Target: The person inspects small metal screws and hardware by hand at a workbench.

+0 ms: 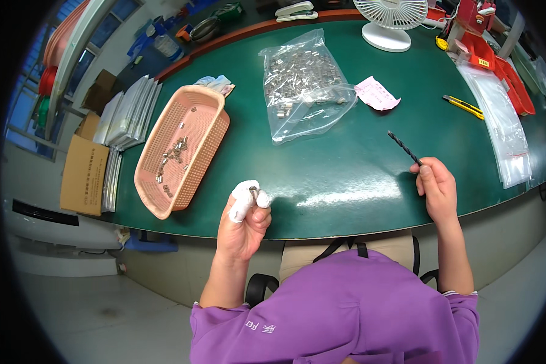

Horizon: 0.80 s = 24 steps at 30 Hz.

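My left hand [242, 218], with white coverings on some fingertips, pinches a small metal sleeve [253, 190] above the near edge of the green table. Off to the right, my right hand [434, 185] grips a black twist drill bit [403, 147] by its lower end, its tip slanting up and left. A pink plastic basket [209, 139] stands left of my left hand, with several small metal sleeves [175, 151] in it. Beyond my hands lies a clear plastic bag [312, 124] full of small metal pieces [300, 73].
A pink paper slip [377, 93] lies beside the bag. To the right are a yellow utility knife [464, 107], clear plastic bags [497, 127] and red bins [514, 88]. A white fan [387, 36] stands at the back. Cardboard boxes [84, 176] are at the left.
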Each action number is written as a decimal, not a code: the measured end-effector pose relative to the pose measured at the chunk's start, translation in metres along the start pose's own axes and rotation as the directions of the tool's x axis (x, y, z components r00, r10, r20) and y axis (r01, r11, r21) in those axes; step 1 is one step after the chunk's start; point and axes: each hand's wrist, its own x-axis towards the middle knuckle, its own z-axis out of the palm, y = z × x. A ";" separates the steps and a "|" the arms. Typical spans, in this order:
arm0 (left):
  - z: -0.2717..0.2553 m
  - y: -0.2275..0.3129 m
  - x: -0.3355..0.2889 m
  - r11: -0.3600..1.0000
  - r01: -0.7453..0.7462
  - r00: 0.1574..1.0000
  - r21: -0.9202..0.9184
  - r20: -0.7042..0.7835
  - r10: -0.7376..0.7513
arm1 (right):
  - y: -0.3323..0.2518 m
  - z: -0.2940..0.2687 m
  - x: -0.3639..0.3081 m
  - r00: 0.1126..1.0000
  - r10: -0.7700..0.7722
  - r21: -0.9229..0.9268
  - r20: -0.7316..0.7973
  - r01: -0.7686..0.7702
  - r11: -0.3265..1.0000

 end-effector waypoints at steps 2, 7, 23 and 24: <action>0.001 -0.001 0.000 0.999 -0.037 0.999 0.034 0.037 0.036 | 0.001 0.000 -0.001 1.000 0.003 0.005 -0.001 -0.003 1.000; 0.005 -0.005 -0.001 0.980 -0.107 0.994 0.171 -0.007 0.110 | 0.001 -0.001 -0.001 1.000 0.000 0.004 0.007 0.000 1.000; 0.006 -0.004 -0.007 0.992 -0.049 0.998 0.116 0.040 0.045 | 0.002 -0.001 -0.002 1.000 -0.021 0.011 -0.005 0.021 1.000; 0.006 -0.004 -0.006 0.992 -0.049 0.998 0.115 0.040 0.045 | 0.003 -0.001 -0.002 1.000 -0.015 0.013 -0.009 0.015 1.000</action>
